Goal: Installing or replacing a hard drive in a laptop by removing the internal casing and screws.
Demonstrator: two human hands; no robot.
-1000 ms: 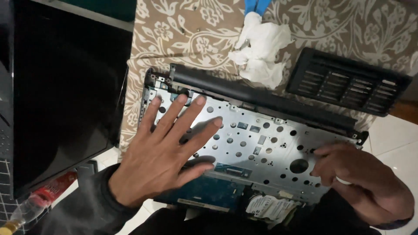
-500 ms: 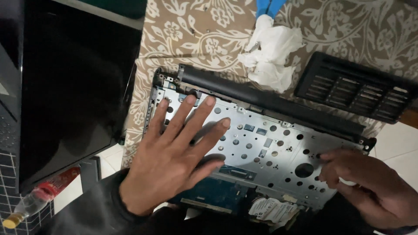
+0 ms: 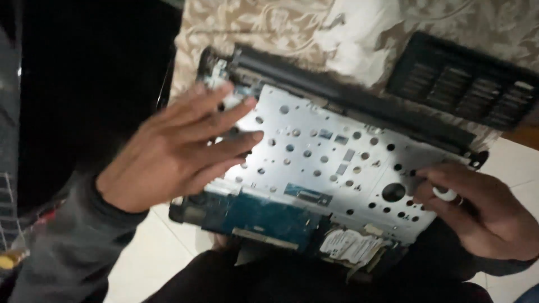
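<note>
An opened laptop base [image 3: 331, 151] lies tilted in front of me, its silver perforated metal plate showing, with a blue circuit board [image 3: 264, 216] and a silver drive [image 3: 348, 247] along the near edge. My left hand [image 3: 174, 151] rests flat with spread fingers on the plate's left part. My right hand [image 3: 477, 207] grips the base's right edge and pinches a small white object [image 3: 445, 194] between its fingers. The black hinge bar [image 3: 359, 101] runs along the far edge.
A black vented cover panel [image 3: 466, 90] lies on the patterned beige cloth [image 3: 236, 28] at the back right. A crumpled white cloth [image 3: 359, 45] sits behind the laptop. A large dark screen [image 3: 84, 84] fills the left. Pale floor tiles [image 3: 146, 264] show below.
The view has moved closer and is blurred. My left hand has slid leftward on the plate. My right hand stays at the right edge.
</note>
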